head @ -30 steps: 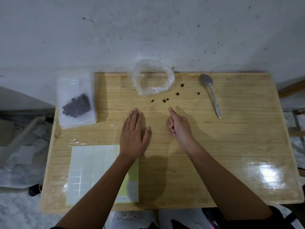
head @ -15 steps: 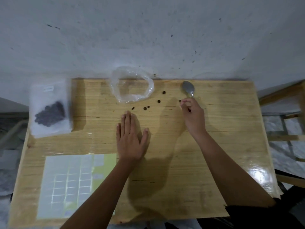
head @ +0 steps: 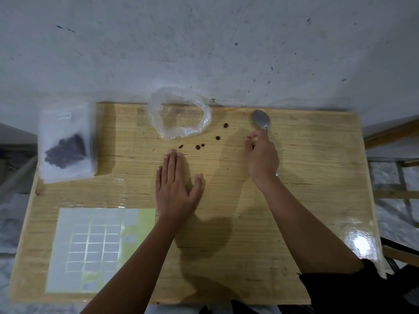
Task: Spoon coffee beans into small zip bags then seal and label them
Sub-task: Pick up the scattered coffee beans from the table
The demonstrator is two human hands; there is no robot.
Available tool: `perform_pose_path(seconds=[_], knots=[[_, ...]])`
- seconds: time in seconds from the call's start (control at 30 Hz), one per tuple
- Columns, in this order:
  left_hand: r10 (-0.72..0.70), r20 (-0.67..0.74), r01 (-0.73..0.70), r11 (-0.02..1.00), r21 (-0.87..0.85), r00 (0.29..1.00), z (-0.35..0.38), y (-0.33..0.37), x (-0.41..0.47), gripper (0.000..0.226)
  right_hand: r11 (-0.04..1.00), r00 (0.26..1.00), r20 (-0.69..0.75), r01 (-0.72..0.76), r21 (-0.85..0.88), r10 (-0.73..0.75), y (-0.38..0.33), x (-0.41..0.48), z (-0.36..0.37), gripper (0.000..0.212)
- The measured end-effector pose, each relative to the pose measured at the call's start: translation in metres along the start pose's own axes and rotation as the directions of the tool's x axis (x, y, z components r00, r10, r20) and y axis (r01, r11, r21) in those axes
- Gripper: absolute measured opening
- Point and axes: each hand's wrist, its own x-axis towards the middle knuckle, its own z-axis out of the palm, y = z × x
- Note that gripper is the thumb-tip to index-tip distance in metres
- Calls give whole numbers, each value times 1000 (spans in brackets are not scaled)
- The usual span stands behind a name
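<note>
Gathering stray beans [head: 218, 138]: my left hand [head: 175, 184] lies flat, fingers straight; my right hand [head: 261, 155] curls at one by the spoon [head: 261, 120], pinch uncertain. Next, I judge, drop it into the far open bag [head: 156, 114].

Five loose beans [head: 218, 138], one spoon [head: 261, 120]

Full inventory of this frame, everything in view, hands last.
table: one, light wood, fills the view
clear bag: one, transparent, far edge centre
loose beans: five, dark brown, between clear bag and spoon
spoon: one, grey metal, far right, handle under right hand
filled zip bag: at least one, clear with dark beans, far-left corner
label sheet: one, white on green, near left
left hand: one, flat on table, centre
right hand: one, curled over spoon handle, grip unclear
</note>
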Motion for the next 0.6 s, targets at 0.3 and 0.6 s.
perform_pose_path(seconds=[0.3,0.6], knots=[[10,3,-10,1000,-25,1000,-1,-2,-1,75,909,975,212,-29,416,-65,-19,-22,4,14],[108,41,-106,993,-56,993,-12,-28,2,65,410,725,678,-585,700,-125,-42,-79,33,24]])
